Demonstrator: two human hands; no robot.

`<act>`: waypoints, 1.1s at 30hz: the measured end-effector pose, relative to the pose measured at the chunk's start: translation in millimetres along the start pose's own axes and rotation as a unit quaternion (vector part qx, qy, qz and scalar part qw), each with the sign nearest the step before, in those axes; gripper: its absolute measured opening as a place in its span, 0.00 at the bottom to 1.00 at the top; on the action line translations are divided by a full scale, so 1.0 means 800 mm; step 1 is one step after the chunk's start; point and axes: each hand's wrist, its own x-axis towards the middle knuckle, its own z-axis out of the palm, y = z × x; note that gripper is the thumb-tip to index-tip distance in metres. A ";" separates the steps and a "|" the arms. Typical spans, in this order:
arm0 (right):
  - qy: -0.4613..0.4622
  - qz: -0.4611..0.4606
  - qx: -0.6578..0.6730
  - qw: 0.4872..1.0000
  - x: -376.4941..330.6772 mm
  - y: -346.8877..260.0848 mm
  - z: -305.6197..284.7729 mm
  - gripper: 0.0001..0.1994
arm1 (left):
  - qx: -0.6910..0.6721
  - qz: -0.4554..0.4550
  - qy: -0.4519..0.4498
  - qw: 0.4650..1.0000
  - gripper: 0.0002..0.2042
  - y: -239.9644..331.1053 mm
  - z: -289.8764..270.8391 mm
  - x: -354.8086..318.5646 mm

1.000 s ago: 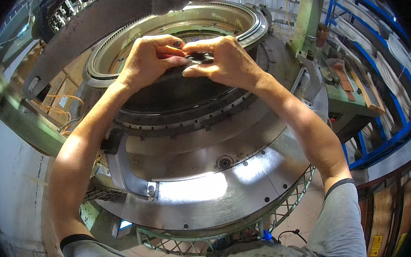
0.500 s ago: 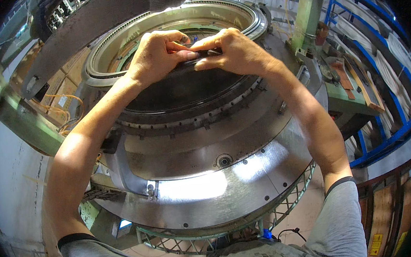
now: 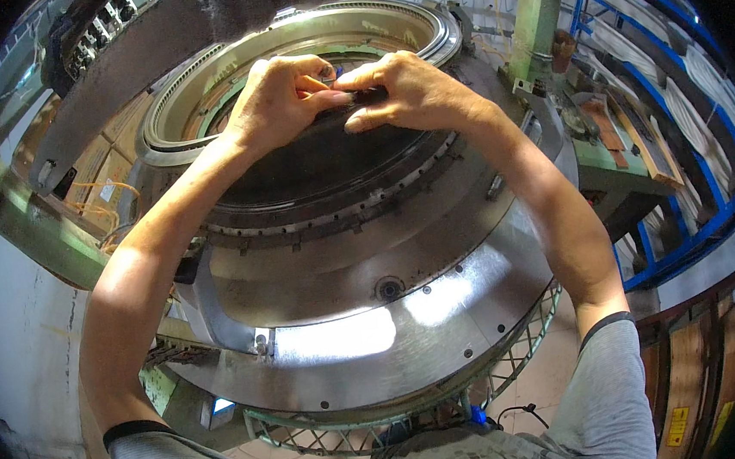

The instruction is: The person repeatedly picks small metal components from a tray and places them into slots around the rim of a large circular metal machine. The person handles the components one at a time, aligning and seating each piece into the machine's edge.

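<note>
Head view: the left hand [image 3: 275, 100] and right hand [image 3: 419, 92] are meeting over the near edge of the metal ring [image 3: 446, 44], above the dark cylinder [image 3: 320, 171]. Left fingers are curling toward the thumb, right forefinger and thumb standing apart; whether they're pinching anything, I can't tell. It's looking like close fingertip work, seemingly calling for steady, matched fingers.
</note>
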 end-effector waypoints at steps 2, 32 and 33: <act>0.025 -0.006 0.011 1.000 0.001 0.000 -0.002 0.28 | -0.014 -0.028 0.002 1.000 0.13 0.001 0.007 0.004; 0.247 0.176 0.014 0.953 -0.295 -0.149 0.073 0.06 | 0.126 0.102 -0.043 0.986 0.18 -0.009 -0.004 0.011; 0.245 0.174 0.015 0.954 -0.295 -0.149 0.073 0.06 | 0.126 0.095 -0.047 0.986 0.18 -0.011 -0.007 0.007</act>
